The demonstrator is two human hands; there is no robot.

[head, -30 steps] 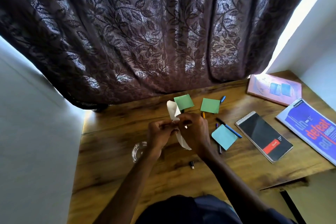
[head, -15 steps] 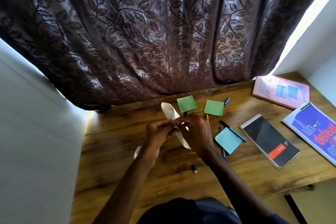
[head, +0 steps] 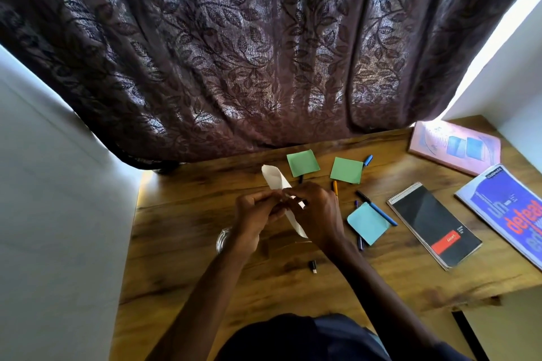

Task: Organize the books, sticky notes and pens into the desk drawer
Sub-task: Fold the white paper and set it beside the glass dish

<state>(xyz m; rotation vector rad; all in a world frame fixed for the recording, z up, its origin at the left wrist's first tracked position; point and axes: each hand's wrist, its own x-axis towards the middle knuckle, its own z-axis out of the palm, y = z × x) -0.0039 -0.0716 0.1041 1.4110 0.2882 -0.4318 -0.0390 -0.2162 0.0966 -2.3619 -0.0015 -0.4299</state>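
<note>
My left hand (head: 254, 214) and my right hand (head: 318, 214) meet over the desk middle, both pinching a white paper strip (head: 275, 179) that runs from behind the fingers down to below them. Two green sticky notes (head: 302, 163) (head: 346, 170) lie just beyond, a light blue sticky note (head: 369, 223) to the right. Several pens lie around them: a blue pen (head: 381, 212), an orange pen (head: 335, 186), a blue-capped pen (head: 367, 160). A black spiral notepad (head: 431, 223), a pink book (head: 454, 146) and a blue book (head: 510, 208) rest at the right.
A dark leaf-patterned curtain (head: 264, 53) hangs over the back of the wooden desk (head: 205, 272). A clear glass (head: 223, 240) sits partly hidden under my left wrist. A small black cap (head: 313, 266) lies near the front. White walls flank both sides.
The view has tilted slightly, shifting the desk items right and down. My hands stay together on the white strip, whose upper end has leaned further left.
</note>
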